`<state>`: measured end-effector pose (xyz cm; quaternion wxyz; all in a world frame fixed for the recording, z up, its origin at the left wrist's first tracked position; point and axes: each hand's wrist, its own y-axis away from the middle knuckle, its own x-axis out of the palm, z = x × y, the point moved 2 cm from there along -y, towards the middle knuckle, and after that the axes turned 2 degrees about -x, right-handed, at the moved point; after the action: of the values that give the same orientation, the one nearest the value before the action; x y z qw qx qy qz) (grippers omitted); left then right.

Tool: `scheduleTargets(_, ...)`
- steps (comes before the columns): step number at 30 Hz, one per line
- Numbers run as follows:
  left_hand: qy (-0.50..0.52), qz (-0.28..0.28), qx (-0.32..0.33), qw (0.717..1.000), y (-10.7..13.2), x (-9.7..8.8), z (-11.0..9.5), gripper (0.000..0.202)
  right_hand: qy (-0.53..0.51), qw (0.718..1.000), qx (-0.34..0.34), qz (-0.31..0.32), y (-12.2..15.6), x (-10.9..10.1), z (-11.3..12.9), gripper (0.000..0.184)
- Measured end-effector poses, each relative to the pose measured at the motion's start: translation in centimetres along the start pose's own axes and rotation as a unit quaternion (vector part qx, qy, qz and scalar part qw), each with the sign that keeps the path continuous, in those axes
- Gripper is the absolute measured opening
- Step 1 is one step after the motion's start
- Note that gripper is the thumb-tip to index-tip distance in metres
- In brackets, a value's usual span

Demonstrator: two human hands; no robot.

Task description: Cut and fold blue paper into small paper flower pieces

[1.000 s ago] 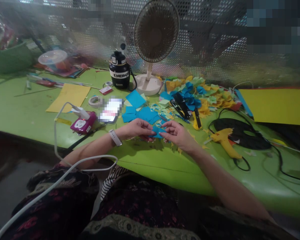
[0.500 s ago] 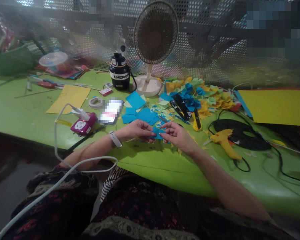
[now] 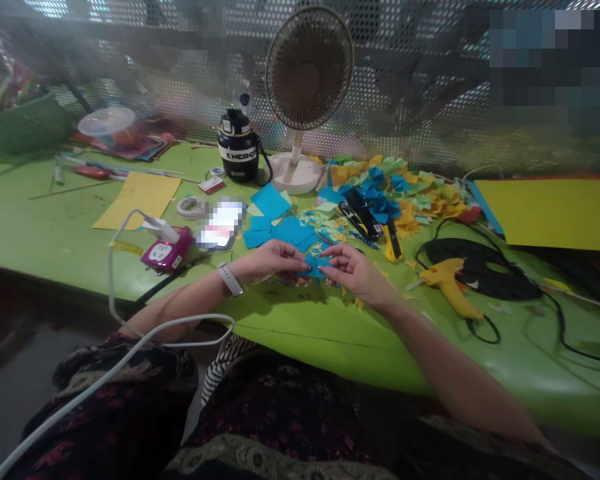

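A small piece of blue paper is pinched between my two hands, just above the front of the green table. My left hand, with a white band on its wrist, grips the left side of the paper. On the right side my right hand holds it between thumb and fingers. Right behind them lie blue paper squares and small green, yellow and blue scraps. A black stapler and a yellow-and-black cutter rest behind my right hand. Any fold in the held paper is too small to make out.
A yellow glue gun with its cord lies at right. Behind stand a fan, a black bottle and a heap of paper flowers. At left are a phone, a tape roll and a purple power socket.
Both hands stay nearly in place, still holding the blue paper. The camera view has shifted very slightly; nothing on the table has visibly moved.
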<state>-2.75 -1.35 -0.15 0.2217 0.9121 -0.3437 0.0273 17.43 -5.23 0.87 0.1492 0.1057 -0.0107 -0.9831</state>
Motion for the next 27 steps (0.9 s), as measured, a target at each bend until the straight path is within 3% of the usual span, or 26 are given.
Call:
scheduleTargets(19, 0.018, -0.018, 0.001, 1.000, -0.2, -0.3, -0.1, 0.021, -0.007, 1.000, 0.021, 0.000, -0.6, -0.6, -0.9, 0.040)
scheduleTargets(27, 0.023, -0.044, 0.005, 0.999, -0.8, -1.1, 0.1, 0.022, 0.008, 0.999, 0.038, -0.003, -1.2, -2.6, -1.4, 0.041)
